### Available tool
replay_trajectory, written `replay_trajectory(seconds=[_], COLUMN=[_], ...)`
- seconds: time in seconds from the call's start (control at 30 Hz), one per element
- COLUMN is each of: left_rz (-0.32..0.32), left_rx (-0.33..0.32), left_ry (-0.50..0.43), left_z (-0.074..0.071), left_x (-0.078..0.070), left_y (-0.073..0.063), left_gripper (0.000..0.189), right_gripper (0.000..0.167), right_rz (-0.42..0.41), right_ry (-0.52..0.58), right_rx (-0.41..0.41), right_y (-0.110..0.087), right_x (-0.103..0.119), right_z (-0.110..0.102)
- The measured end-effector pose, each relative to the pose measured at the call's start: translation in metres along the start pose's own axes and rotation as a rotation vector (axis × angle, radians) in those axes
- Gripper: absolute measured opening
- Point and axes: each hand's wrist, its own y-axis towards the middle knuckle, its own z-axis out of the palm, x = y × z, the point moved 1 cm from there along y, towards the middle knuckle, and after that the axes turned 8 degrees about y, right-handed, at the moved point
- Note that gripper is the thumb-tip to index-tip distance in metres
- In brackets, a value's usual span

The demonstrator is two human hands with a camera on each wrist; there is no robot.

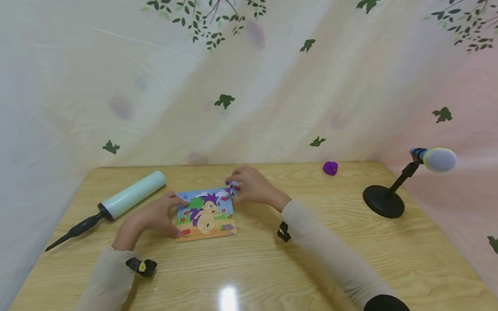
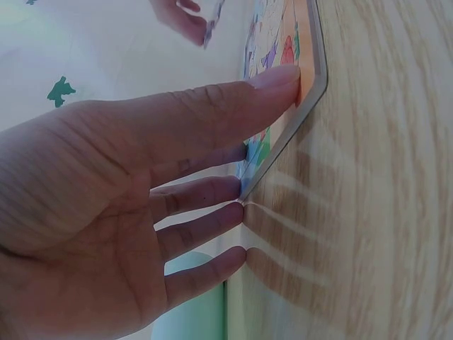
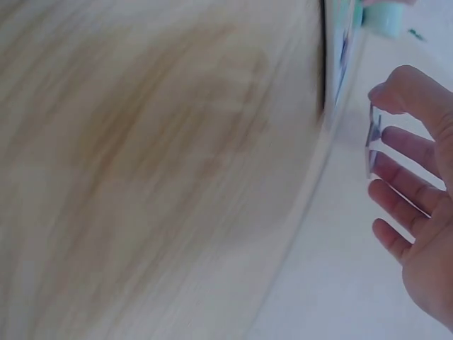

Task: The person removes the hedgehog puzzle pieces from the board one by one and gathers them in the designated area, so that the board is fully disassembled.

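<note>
A pale, leaf-printed fabric backdrop point(image 1: 273, 128) hangs round the wood-grain table point(image 1: 259, 278), where a hedgehog jigsaw board point(image 1: 206, 221) lies flat between the two hands, seemingly longer from left to right. The left hand point(image 1: 158, 215) is spread along its left edge, thumb pressed on the near left corner. The right hand point(image 1: 254, 187), clearly the closer to the board's far right corner, which lies just to its left, pinches a small jigsaw piece point(image 1: 233, 189) that the wrist views show apart from the board.
</note>
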Motion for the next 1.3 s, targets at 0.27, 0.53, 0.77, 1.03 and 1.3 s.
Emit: replay_trajectory(seconds=[0.27, 0.53, 0.77, 1.03, 1.3], left_rz=[-0.008, 0.014, 0.023, 0.009, 0.015], left_rx=[0.011, 0.002, -0.001, 0.007, 0.003], left_ry=[-0.004, -0.003, 0.009, -0.002, 0.003], left_z=[0.001, -0.001, -0.002, 0.000, -0.001], left_x=[0.002, 0.001, 0.003, 0.004, 0.002], left_y=[0.000, -0.001, 0.000, 0.001, 0.000], left_gripper=[0.081, 0.081, 0.081, 0.082, 0.081], right_gripper=[0.051, 0.049, 0.049, 0.049, 0.049], right_rz=[0.029, 0.084, 0.141, 0.159, 0.153], right_ry=[-0.015, -0.052, -0.079, -0.090, -0.088], right_rx=[-0.095, -0.112, -0.102, -0.102, -0.110], right_y=[-0.032, -0.067, -0.093, -0.115, -0.126], right_x=[-0.039, -0.079, -0.110, -0.131, -0.145], right_z=[-0.015, -0.032, -0.045, -0.057, -0.060])
